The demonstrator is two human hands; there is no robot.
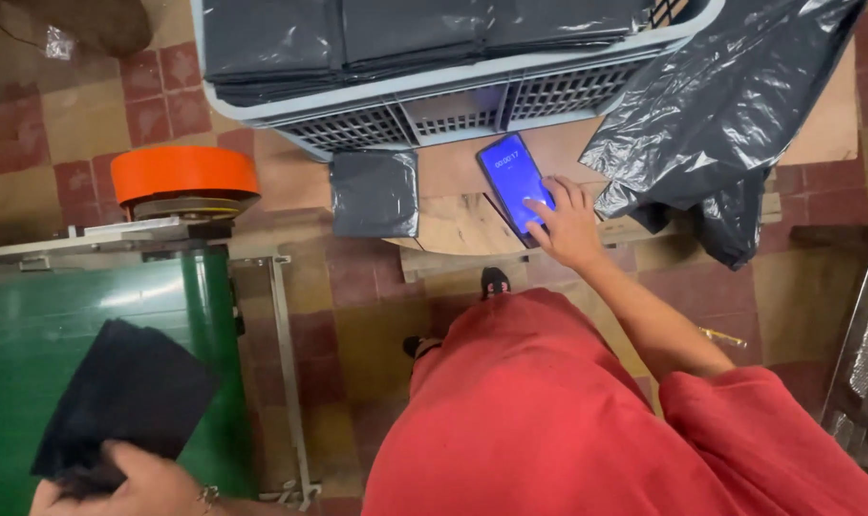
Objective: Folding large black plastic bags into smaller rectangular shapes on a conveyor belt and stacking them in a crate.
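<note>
My right hand [569, 225] reaches forward, its fingertips touching the lit blue screen of a phone [514, 182] that lies on a low wooden board [462, 225]. My left hand [133, 483] at the bottom left grips a dark folded cloth piece [123, 392] over a green machine surface [61, 325]. A small folded grey plastic bag [375, 194] lies on the board left of the phone. I wear red clothing.
A grey plastic crate [434, 105] filled with folded dark bags stands beyond the board. Loose black plastic bags [730, 105] are heaped at the right. An orange tape roll [183, 174] sits on the machine's top. The floor is red and tan tile.
</note>
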